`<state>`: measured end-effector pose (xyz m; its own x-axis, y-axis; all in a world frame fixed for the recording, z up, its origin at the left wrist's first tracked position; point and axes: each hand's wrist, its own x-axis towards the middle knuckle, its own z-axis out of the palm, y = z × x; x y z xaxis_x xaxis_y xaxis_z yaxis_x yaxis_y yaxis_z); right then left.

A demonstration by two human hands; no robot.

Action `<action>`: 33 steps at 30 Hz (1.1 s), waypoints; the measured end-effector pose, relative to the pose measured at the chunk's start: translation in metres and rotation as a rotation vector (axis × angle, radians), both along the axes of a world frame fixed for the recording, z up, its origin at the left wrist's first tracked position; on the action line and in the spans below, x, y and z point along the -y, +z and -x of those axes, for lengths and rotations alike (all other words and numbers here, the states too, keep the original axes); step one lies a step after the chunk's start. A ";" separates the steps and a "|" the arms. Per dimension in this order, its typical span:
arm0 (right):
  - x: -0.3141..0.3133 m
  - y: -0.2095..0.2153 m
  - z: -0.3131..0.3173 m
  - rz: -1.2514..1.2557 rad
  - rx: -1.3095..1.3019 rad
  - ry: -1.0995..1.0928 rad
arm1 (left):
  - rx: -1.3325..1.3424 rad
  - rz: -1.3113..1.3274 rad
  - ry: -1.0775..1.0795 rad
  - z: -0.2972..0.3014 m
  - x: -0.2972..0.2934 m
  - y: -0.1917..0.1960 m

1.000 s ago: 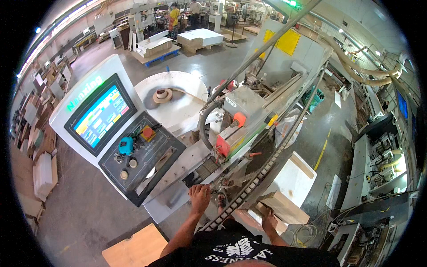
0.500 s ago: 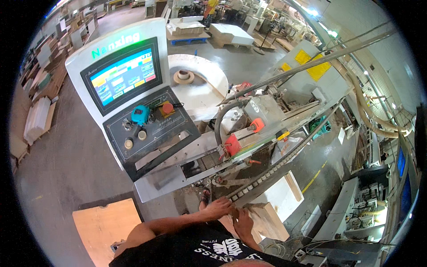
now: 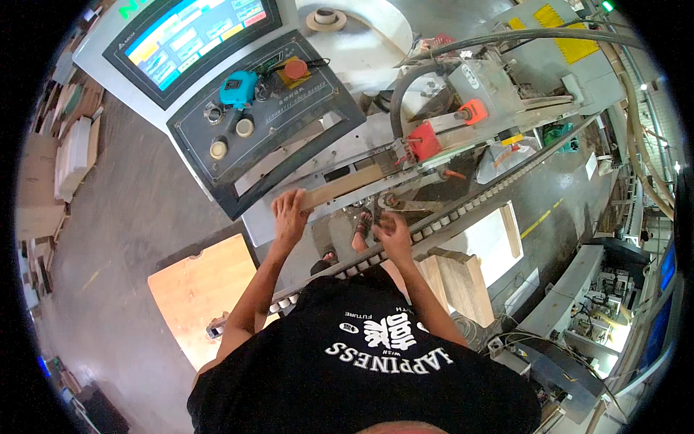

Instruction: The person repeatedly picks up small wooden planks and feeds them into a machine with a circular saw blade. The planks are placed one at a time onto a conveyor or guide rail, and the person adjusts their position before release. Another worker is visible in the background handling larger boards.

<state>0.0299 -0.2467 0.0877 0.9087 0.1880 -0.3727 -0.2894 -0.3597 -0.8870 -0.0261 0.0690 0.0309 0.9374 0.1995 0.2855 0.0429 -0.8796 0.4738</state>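
Grey workshop floor [image 3: 108, 311] surrounds the machine, where the left hand [image 3: 290, 215] touches the left end of a wooden strip [image 3: 343, 186] lying along the metal bed [image 3: 264, 224], though I cannot tell whether its grip is clamped. Beside the roller track [image 3: 473, 205], the right hand [image 3: 392, 233] has bent fingers, its grip's hold unclear. Farther out, a red guard [image 3: 424, 141] sits past the strip's right end, with a control panel [image 3: 271, 119] up left.
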 end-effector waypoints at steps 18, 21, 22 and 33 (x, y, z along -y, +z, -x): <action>-0.137 -0.044 -0.059 -0.840 -0.370 -0.103 | -0.153 -0.012 -0.008 -0.018 -0.034 -0.001; -0.130 -0.042 -0.065 -0.820 -0.356 -0.104 | -0.126 -0.004 -0.014 -0.026 -0.028 -0.003; -0.126 -0.040 -0.065 -0.803 -0.347 -0.092 | -0.130 0.003 -0.009 -0.028 -0.027 -0.007; -0.085 -0.044 -0.108 -0.859 -0.214 -0.256 | 0.010 -0.071 -0.053 -0.086 0.030 -0.006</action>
<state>0.1380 -0.1612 0.0436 0.8885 0.2806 -0.3630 -0.4580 0.4957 -0.7379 0.0602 0.0394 0.0246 0.9433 0.1284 0.3062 -0.0093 -0.9117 0.4107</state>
